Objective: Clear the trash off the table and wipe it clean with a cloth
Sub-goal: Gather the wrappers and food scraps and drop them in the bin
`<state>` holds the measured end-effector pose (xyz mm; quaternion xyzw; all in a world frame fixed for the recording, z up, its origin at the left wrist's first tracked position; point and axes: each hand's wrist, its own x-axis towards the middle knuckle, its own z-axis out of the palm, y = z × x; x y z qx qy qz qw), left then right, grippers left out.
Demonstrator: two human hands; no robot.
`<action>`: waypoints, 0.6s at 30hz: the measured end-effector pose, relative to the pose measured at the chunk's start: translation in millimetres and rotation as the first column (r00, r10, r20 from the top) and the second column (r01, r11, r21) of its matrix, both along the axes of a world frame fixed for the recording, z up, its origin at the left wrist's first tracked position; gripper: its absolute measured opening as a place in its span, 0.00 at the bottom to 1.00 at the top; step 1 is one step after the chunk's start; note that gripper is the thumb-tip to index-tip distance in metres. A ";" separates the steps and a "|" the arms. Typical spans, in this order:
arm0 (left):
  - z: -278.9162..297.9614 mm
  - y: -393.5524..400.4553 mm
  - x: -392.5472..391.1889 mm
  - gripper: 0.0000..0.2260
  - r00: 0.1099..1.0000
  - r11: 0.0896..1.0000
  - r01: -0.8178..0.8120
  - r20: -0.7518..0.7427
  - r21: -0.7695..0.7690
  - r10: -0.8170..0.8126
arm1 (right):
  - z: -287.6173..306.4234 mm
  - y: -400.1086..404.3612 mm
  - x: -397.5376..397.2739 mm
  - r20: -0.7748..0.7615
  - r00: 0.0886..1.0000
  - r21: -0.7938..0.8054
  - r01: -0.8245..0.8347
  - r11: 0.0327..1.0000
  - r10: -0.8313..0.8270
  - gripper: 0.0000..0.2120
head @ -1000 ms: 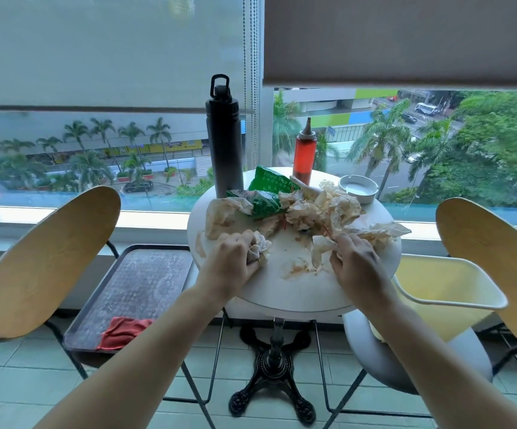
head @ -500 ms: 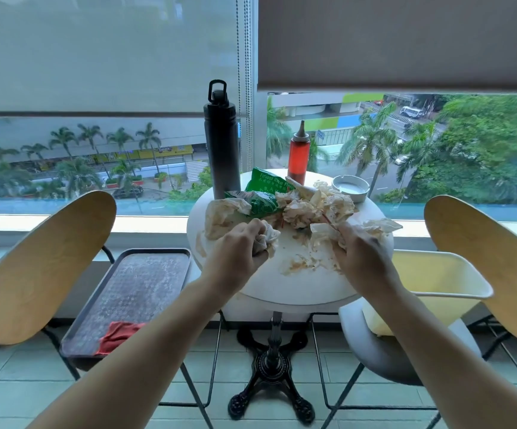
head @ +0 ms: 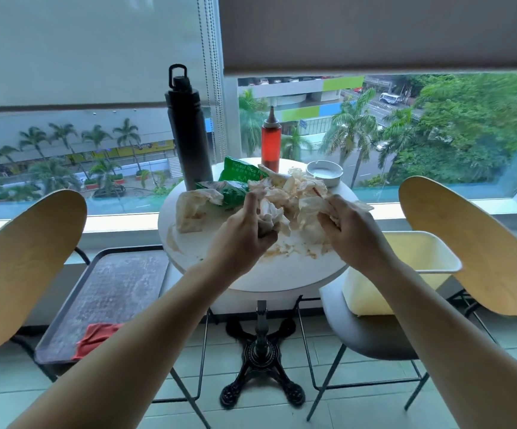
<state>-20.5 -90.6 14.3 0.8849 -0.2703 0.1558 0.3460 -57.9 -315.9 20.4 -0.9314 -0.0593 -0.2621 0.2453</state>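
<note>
We are picking up trash — our left hand (head: 245, 233) and right hand (head: 353, 224) each squeeze crumpled paper (head: 271, 216). Next it goes in the yellow bin (head: 418, 255).

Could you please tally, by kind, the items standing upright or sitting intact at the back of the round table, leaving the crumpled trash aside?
Black bottle: 1
Red sauce bottle: 1
White ashtray: 1
Green snack packets: 2
Total: 5
</note>
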 end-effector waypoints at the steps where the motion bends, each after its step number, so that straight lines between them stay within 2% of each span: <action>1: -0.2 -7.6 1.9 0.28 1.000 1.000 0.012 -0.003 -0.005 -0.012 | 0.5 -7.9 -0.5 -0.008 1.000 0.008 0.002 1.000 -0.002 0.10; 3: 1.8 -19.9 4.3 0.28 1.000 1.000 0.009 -0.011 -0.022 -0.009 | 1.3 -21.6 -1.3 -0.030 0.999 0.040 -0.014 0.999 0.015 0.08; 8: 7.0 -71.8 5.1 0.14 0.999 0.999 -0.018 -0.028 -0.045 0.017 | 4.4 -69.0 -1.0 -0.034 0.998 0.113 -0.053 0.992 0.057 0.13; 11: 12.0 -107.6 3.9 0.06 0.997 0.997 -0.017 -0.077 -0.073 0.012 | 5.7 -101.2 1.6 -0.045 0.999 0.117 -0.014 0.993 0.019 0.07; 13: 13.3 -131.9 6.0 0.06 0.994 0.997 -0.033 -0.103 -0.063 0.027 | 4.6 -124.3 4.0 -0.059 0.998 0.103 0.010 0.995 -0.004 0.03; 18: 11.7 -190.2 8.8 0.11 0.991 0.996 -0.044 -0.132 -0.077 0.034 | -1.8 -177.3 8.4 -0.091 0.993 0.070 0.086 0.994 -0.079 0.08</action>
